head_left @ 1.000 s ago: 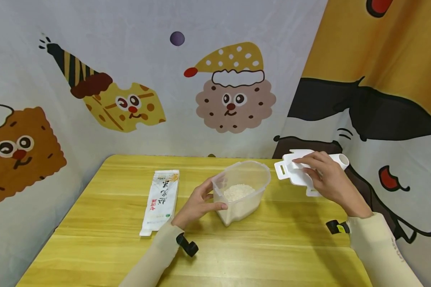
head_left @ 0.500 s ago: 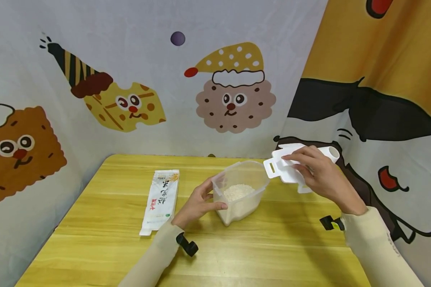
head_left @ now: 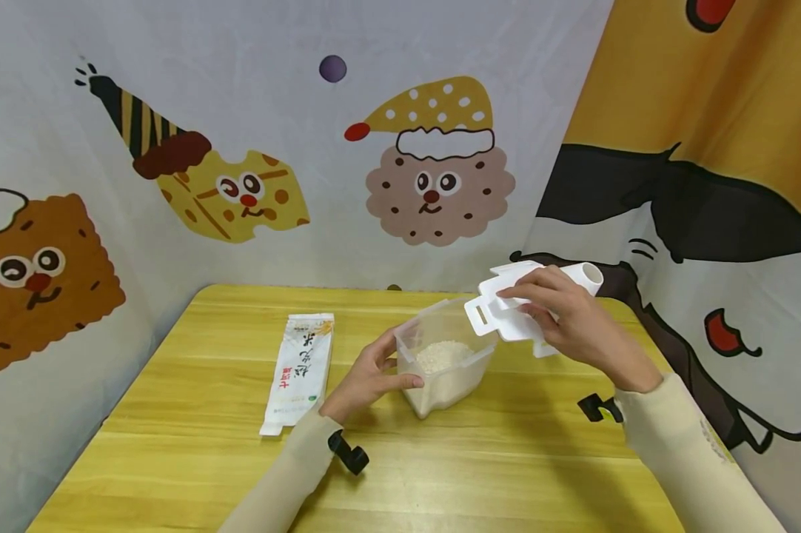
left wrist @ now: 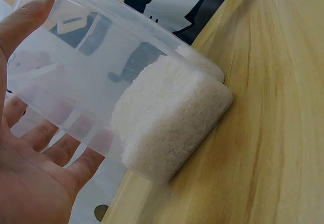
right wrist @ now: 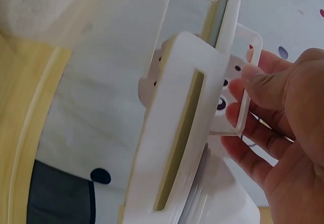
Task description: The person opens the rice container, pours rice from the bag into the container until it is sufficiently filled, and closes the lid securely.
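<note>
A translucent plastic container (head_left: 450,389) stands on the table, partly filled with white rice (left wrist: 167,113). My left hand (head_left: 377,374) grips its left side, thumb on the near wall and fingers spread along the other side. In the left wrist view the fingers show through the clear wall. My right hand (head_left: 567,318) holds a white lid (head_left: 507,322) by its loop handle (right wrist: 245,107), thumb and fingers around the bar. A short round tube (head_left: 590,275) sticks out at the lid's right. The lid is tilted and overlaps the container's right rim in the head view.
A flat white rice bag (head_left: 299,370) with black lettering lies left of the container, beside my left forearm. The yellow wood-grain table (head_left: 194,414) ends at a hanging cloth (head_left: 334,222) printed with cartoon figures, behind and to the right.
My right hand has carried the lid leftward from beyond the container's right side to its right rim. The left hand, the container and the bag have stayed in place.
</note>
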The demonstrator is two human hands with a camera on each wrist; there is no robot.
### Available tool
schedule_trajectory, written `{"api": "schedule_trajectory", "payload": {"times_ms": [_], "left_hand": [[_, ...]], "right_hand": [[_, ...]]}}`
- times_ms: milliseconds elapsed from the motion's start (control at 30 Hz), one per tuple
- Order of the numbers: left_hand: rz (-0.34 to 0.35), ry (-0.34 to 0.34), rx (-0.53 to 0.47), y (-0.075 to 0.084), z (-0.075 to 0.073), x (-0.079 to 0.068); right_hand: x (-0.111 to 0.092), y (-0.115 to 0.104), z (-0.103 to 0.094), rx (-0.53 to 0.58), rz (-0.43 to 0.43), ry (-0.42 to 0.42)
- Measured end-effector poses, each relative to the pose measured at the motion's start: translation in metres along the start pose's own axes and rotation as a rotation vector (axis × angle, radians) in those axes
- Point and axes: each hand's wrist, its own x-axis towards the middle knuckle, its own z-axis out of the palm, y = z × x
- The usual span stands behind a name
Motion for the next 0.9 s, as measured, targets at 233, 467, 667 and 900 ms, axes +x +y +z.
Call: {"api": "schedule_trajectory", "payload": {"times_ms": [233, 467, 667, 900], "left_hand": [[-0.002, 0.004, -0.013, -0.001, 0.0, 0.0], [-0.001, 0.003, -0.019, 0.0, -0.001, 0.001], [-0.036, -0.005, -0.058, -0.001, 0.0, 0.0], [-0.033, -0.009, -0.075, 0.0, 0.001, 0.0]], "right_hand": [[0.01, -0.01, 0.007, 0.011, -0.038, -0.056], [0.018, -0.017, 0.013, 0.042, -0.062, -0.091], [0.026, -0.023, 0.017, 0.072, -0.073, -0.123], [0.035, -0.031, 0.023, 0.098, -0.095, -0.163]]}}
